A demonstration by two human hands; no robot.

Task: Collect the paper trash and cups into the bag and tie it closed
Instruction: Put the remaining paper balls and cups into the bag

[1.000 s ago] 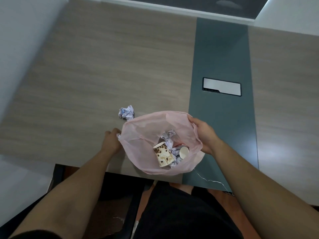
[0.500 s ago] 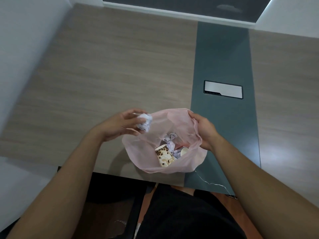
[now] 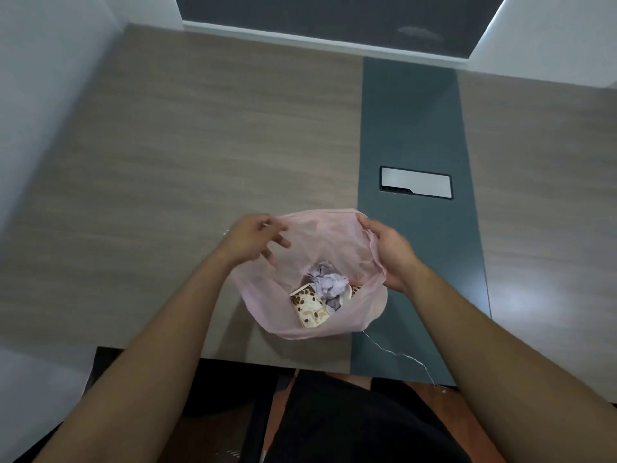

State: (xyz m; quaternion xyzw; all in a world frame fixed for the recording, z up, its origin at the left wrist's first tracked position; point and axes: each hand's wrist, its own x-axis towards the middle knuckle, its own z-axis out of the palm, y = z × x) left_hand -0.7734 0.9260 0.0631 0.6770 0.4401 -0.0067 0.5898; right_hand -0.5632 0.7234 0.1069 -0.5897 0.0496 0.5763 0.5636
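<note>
- Head view: a thin, see-through pink bag (image 3: pixel 325 233) stands open on the table, close to its near edge, straddling the line where wood meets a dark strip.
- Inside the bag, at the bottom, lies a paper cup (image 3: pixel 309 309) printed with brown coffee beans, tipped on its side with its mouth away from the viewer.
- Just behind that cup sits crumpled paper (image 3: pixel 329 284), pale lilac-white; a second cup (image 3: pixel 351 291) peeks out at the paper's right, mostly hidden.
- The right hand (image 3: pixel 387 250) grips the bag's right rim, the plastic bunched between thumb and curled fingers, holding the mouth up.
- The left hand (image 3: pixel 253 237) is over the bag's left rim with fingers loosely spread and nothing in them; whether it touches the plastic I cannot tell.
- A thin pale wire (image 3: pixel 400 355) trails from the bag's near right side to the table edge.
- The table (image 3: pixel 167 162) left of and beyond the bag is grey-brown wood grain; the dark teal strip (image 3: pixel 409 121) runs away from the bag's right side.
- Beyond the bag on that strip is a silver rectangular panel (image 3: pixel 415 182).
- Far beyond the bag, a dark pane (image 3: pixel 334 18) with a white sill; white walls flank it.
- Nearer than the bag, below the table edge: dark clothing (image 3: pixel 350 426) and a reddish-brown floor (image 3: pixel 277 407).
</note>
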